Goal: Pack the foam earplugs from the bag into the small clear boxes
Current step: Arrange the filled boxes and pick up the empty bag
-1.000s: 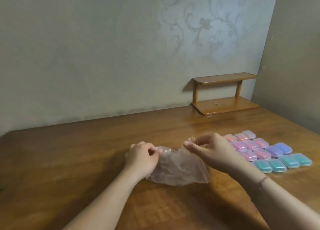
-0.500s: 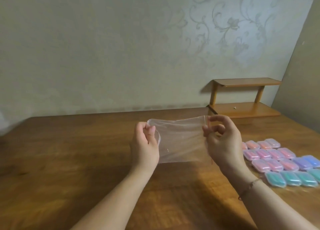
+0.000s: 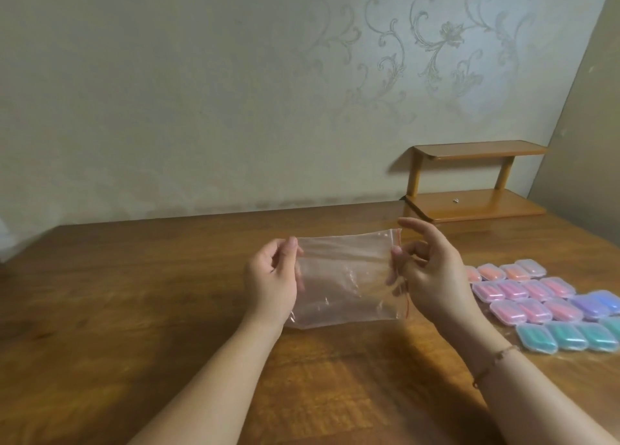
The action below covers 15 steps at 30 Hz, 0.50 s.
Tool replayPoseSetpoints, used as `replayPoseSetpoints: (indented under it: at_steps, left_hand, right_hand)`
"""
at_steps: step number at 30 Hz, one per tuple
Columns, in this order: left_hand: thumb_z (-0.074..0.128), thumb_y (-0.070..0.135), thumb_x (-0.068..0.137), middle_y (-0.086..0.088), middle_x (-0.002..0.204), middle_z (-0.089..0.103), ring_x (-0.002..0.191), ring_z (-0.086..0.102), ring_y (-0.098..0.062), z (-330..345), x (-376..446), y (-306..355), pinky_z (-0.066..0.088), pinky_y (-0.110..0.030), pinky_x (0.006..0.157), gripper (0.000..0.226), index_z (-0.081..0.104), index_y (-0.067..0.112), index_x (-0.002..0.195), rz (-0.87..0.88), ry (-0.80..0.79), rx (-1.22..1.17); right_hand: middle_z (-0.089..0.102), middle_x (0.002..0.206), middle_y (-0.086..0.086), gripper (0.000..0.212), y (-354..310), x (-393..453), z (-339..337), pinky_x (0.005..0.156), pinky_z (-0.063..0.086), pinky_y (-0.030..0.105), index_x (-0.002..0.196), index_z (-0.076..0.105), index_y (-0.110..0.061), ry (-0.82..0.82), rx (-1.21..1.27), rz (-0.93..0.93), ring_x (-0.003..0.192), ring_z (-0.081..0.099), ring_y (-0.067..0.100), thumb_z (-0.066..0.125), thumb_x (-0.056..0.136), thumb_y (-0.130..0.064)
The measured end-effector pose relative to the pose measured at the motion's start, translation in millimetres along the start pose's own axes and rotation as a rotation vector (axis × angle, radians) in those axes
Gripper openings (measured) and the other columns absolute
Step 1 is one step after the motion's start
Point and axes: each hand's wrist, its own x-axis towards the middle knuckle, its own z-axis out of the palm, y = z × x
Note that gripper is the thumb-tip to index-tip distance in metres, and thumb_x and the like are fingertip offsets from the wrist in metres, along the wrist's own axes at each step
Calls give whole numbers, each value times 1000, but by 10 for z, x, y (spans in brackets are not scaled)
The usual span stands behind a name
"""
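the clear plastic bag (image 3: 345, 276) is held up above the wooden table (image 3: 134, 293), stretched flat with its long axis running left to right and its red zip strip down the right edge. the left hand (image 3: 271, 276) pinches the left edge between thumb and curled fingers; the right hand (image 3: 432, 270) pinches the right edge, index finger lifted. the film is thin, wrinkled and see-through; no earplugs can be made out inside. small clear boxes (image 3: 543, 300), rounded and tinted orange, pink, purple and teal, lie in rows at the right, partly cut off by the frame and the right hand.
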Motion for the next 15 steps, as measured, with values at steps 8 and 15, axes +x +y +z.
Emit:
replayPoseSetpoints:
  at_steps: [8, 15]
  left_hand:
    - [45, 52, 100, 10, 67, 65, 60, 59, -12, -71, 65, 136, 47, -26, 57, 32, 62, 25, 96, -25, 39, -134]
    - [62, 49, 92, 7, 80, 72, 78, 66, -10, 125, -168, 306, 56, -36, 81, 31, 72, 23, 79, 115, -756, 404]
  right_hand:
    - [62, 91, -5, 48, 9, 105, -201, 62, 61, 31, 128, 45, -38, -45, -249, -33, 85, 64, 10, 48, 97, -1]
    - [65, 82, -1, 44, 4, 96, -289, 53, 55, 25, 132, 48, -34, -159, -179, -142, 62, 62, 11, 58, 94, -13]
